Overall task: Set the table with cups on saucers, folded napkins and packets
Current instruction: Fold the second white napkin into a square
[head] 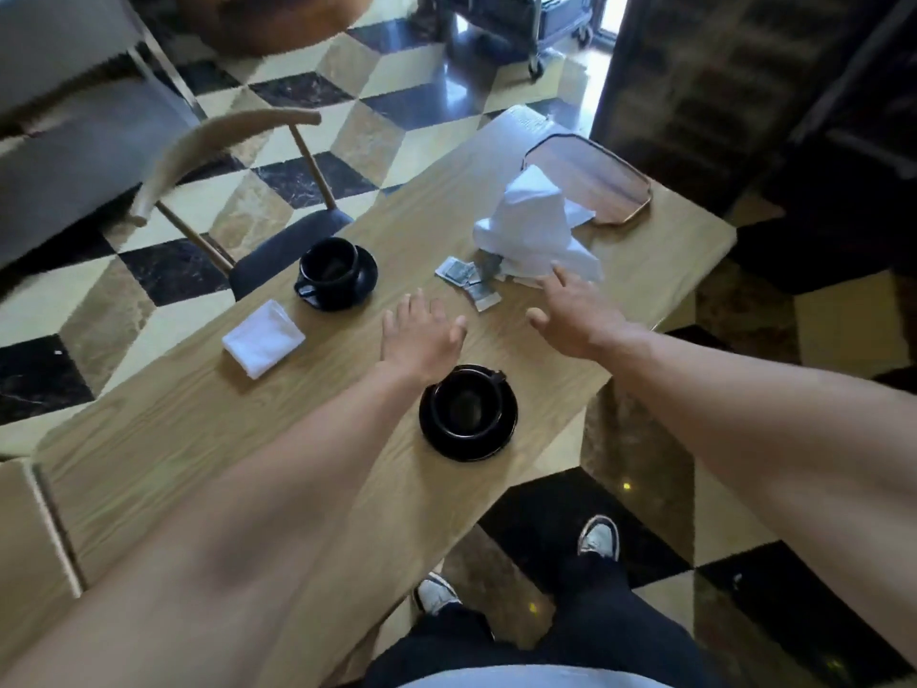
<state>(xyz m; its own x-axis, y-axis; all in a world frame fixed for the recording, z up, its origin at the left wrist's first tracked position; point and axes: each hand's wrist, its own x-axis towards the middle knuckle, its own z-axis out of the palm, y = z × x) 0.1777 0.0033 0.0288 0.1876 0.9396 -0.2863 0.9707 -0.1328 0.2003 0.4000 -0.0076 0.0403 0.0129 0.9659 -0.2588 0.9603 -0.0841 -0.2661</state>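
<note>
- On the pale wood-grain table (307,414), at about one o'clock from the near setting, lies a loose heap of white cloth napkins (533,225), with small grey-green paper packets (466,280) scattered just at its near-left edge.
- The right hand (575,315) reaches toward that heap with fingers spread and straight, holding nothing — fingertips just short of the cloth, or barely touching; I cannot tell which.
- The left hand (422,335) hovers flat and open, empty, just beyond the near black cup on its black saucer (469,414).
- Risk: pulling one napkin out of the heap could drag the packets along or sweep them off the table's right edge.
- Risk: the left forearm passes close to the near cup — a careless draw back could knock it off its saucer.
- At ten o'clock, the far black cup and saucer (337,273) sit with a folded white napkin (263,337) beside them; no packet shows there.
- At two o'clock, a brown tray (605,186) rests behind the heap; a tugged cloth might snag its rim.
</note>
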